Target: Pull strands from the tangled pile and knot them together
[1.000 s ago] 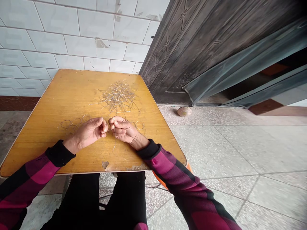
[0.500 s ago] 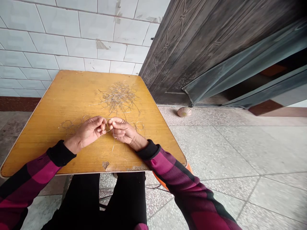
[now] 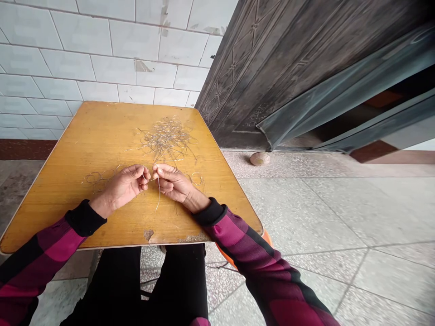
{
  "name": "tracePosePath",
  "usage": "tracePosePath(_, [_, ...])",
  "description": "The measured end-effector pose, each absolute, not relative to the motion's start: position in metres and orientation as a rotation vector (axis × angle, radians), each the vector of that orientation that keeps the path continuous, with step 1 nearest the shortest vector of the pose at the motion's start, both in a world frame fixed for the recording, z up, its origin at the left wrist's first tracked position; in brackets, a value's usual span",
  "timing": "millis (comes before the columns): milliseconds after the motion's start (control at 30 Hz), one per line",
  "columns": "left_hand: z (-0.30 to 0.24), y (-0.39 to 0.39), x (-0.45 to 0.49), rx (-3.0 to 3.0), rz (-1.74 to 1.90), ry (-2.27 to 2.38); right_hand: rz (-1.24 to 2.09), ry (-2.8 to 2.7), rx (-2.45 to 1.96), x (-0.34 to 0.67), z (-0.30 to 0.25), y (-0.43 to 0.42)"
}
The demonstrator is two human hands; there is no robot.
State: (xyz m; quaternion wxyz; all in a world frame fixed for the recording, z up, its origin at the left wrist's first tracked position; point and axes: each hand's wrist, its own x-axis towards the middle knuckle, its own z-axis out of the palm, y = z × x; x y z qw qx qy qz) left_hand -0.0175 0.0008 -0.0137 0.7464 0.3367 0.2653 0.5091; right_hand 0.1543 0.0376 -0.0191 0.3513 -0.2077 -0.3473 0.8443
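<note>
- A white tiled wall (image 3: 68, 59) rises beyond the far edge of the desk, and a dark embossed metal door (image 3: 272, 77) stands to the right, above a speckled terrazzo floor (image 3: 322, 213).
- A yellow-brown wooden desk (image 3: 68, 203), chipped along its near edge, carries everything else.
- A tangled heap of thin silvery wire (image 3: 166, 140) lies near the far edge, about mid-desk.
- Looser wire loops (image 3: 98, 177) lie just beyond the left hand (image 3: 124, 185), left of centre.
- The left hand and the right hand (image 3: 173, 183), in magenta-and-black checked sleeves (image 3: 50, 244), rest mid-desk, fingers curled, fingertips close together, both pinching one fine wire strand (image 3: 158, 194), whose end hangs down between them.
</note>
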Motion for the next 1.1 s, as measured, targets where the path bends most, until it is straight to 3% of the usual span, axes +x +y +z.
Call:
tracePosePath(467, [-0.026, -0.013, -0.007, 1.482, 0.887, 1.061, 1.909, -0.988, -0.682, 0.154, -0.018, 0.036])
tracePosePath(733, [-0.037, -0.013, -0.007, 1.703, 0.801, 1.212, 1.477, -1.251, -0.868, 0.157, -0.017, 0.035])
tracePosePath(1100, [-0.026, -0.020, -0.007, 1.693, 0.563, 1.081, 1.641, -1.292, -0.942, 0.171, -0.009, 0.049])
